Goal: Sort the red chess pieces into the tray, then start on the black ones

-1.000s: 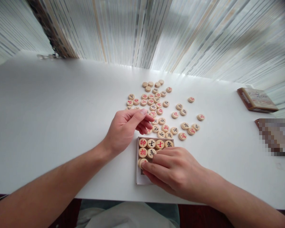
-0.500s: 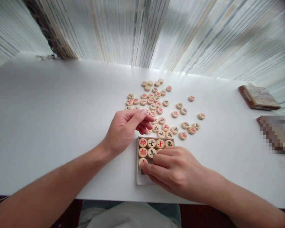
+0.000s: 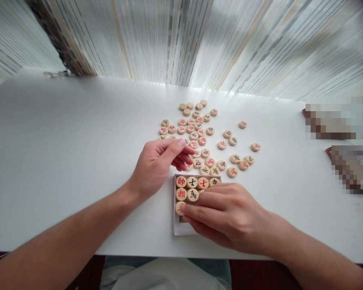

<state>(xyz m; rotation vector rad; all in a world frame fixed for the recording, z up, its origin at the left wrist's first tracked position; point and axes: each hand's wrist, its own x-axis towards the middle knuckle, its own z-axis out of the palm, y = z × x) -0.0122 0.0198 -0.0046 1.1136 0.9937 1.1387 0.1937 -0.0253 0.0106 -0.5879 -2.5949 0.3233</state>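
Note:
My right hand point(image 3: 232, 215) reaches over a shallow box point(image 3: 174, 225) near the table's front edge. Its index fingertip rests on a round wooden xiangqi piece point(image 3: 178, 208) with a red mark, in the box's left column, and the thumb is close beside it. Further rows in the box hold upright-facing pieces, among them a red one point(image 3: 181, 182) and a black horse piece point(image 3: 192, 195). The hand hides the box's right part. My left hand point(image 3: 157, 163) hovers at the near left side of the loose pieces, fingers loosely curled and slightly apart, with nothing visible in them.
Several loose xiangqi pieces point(image 3: 210, 162) lie spread beyond the box, with blank-faced ones point(image 3: 186, 112) at the back. Two flat boxes, blurred out, the nearer one point(image 3: 347, 169) lower down, lie at the right on the white table point(image 3: 63, 161). Striped curtains point(image 3: 157, 40) hang behind.
My right index fingertip has shifted slightly right on the red-marked piece, showing more of its left side. The left hand keeps its pose. The view has moved a little.

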